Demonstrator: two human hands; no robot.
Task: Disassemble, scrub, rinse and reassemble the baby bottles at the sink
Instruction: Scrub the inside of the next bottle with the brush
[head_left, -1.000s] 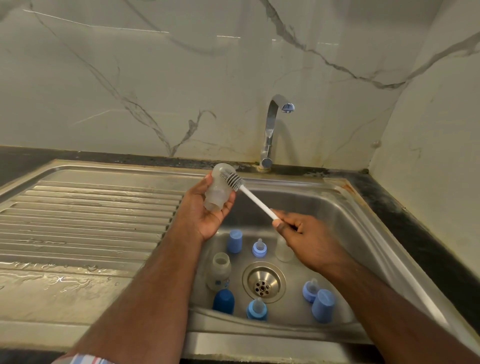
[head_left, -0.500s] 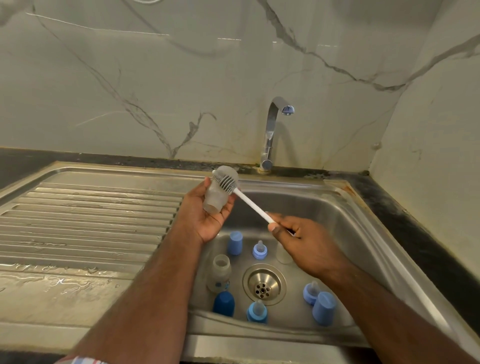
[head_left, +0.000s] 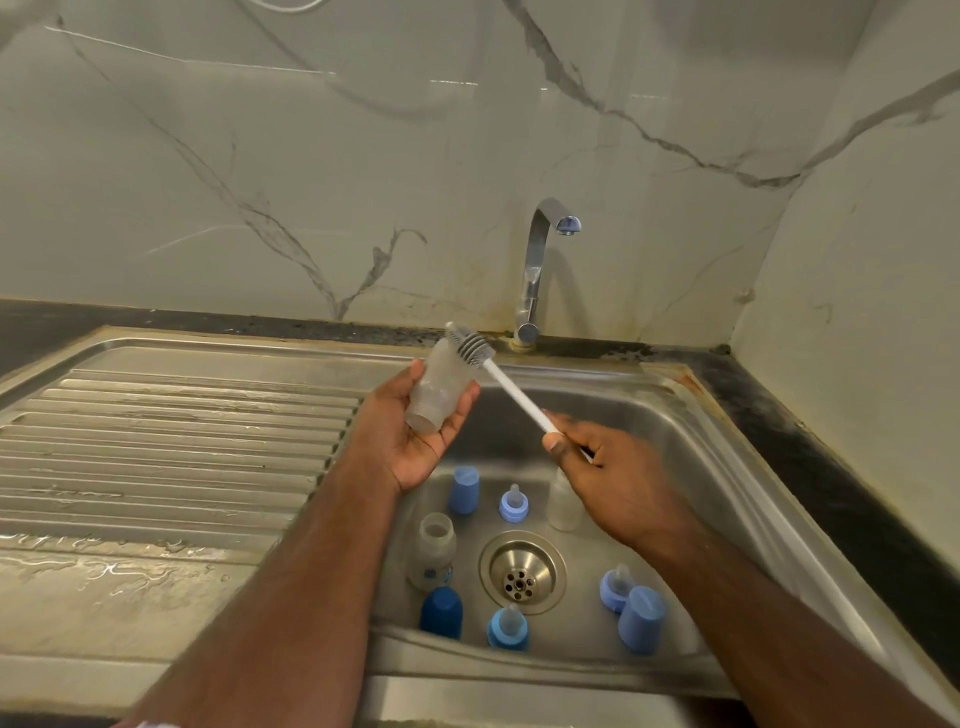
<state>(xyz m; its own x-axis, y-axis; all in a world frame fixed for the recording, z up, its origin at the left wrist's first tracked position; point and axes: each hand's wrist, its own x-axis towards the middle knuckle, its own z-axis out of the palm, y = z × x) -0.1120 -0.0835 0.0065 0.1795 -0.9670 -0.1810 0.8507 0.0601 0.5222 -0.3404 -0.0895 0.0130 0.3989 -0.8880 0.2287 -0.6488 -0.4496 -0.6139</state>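
Left grip (head_left: 415, 441) clasping bottle (head_left: 441, 384), right grip (head_left: 608, 467) pinching brush (head_left: 498, 379), steel sink (head_left: 727, 467), marble wall (head_left: 311, 156)

A cloudy, clear baby bottle (head_left: 438, 387) is tilted above the sink (head_left: 727, 457), neck down, with the grey head of a white-handled brush (head_left: 498, 379) against its base. Another open bottle (head_left: 434, 551) stands in the basin among blue caps (head_left: 464, 489) and teat rings (head_left: 513, 503).

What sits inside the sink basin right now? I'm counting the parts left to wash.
In the sink: three blue caps, three blue-ringed teats, one upright bottle, another bottle partly covered by the right hand.
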